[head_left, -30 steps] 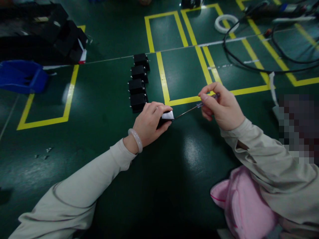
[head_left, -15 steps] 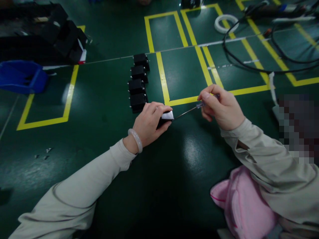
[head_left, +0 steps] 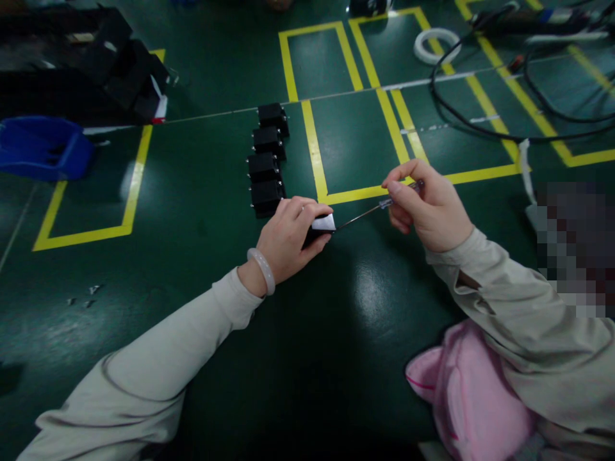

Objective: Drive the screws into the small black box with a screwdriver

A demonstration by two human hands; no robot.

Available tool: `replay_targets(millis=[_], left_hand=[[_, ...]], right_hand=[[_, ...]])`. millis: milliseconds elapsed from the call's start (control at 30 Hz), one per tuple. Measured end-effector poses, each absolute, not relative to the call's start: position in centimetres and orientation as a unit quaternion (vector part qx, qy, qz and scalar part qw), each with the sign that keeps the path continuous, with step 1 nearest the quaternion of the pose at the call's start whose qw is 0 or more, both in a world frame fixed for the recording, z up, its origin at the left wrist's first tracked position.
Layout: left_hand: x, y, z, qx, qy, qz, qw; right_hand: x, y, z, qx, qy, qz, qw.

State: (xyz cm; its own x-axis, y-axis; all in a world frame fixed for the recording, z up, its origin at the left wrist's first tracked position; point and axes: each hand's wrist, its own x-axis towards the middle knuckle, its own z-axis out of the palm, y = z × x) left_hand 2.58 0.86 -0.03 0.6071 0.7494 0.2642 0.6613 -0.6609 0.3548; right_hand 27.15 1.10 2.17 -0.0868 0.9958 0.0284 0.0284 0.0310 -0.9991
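My left hand grips a small black block with a white top face, its fingers and thumb around it on the green table. In my right hand is a screwdriver with a clear handle, pinched between thumb and fingers. The thin shaft slants down to the left, and its tip meets the block's right end. Just beyond my left hand stands a row of several similar black blocks, with small shiny screw-like bits at their sides.
A blue bin and stacked black parts lie at the left. Several small screws are scattered nearby. A white tape roll and a black cable lie far right. Something pink and soft sits below my right arm.
My right hand has shifted very slightly, with the screwdriver still at the block's end. My left hand and the row of blocks stay as they were.
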Motion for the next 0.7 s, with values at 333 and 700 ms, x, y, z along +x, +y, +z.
replay_targets(millis=[333, 700], left_hand=[[2.62, 0.84, 0.10, 0.889, 0.396, 0.201, 0.109], [2.56, 0.79, 0.05, 0.888, 0.397, 0.203, 0.112]], right_hand=[[27.20, 1.09, 2.21, -0.476, -0.541, 0.506, 0.474], [27.16, 1.12, 2.20, -0.477, -0.538, 0.506, 0.477]])
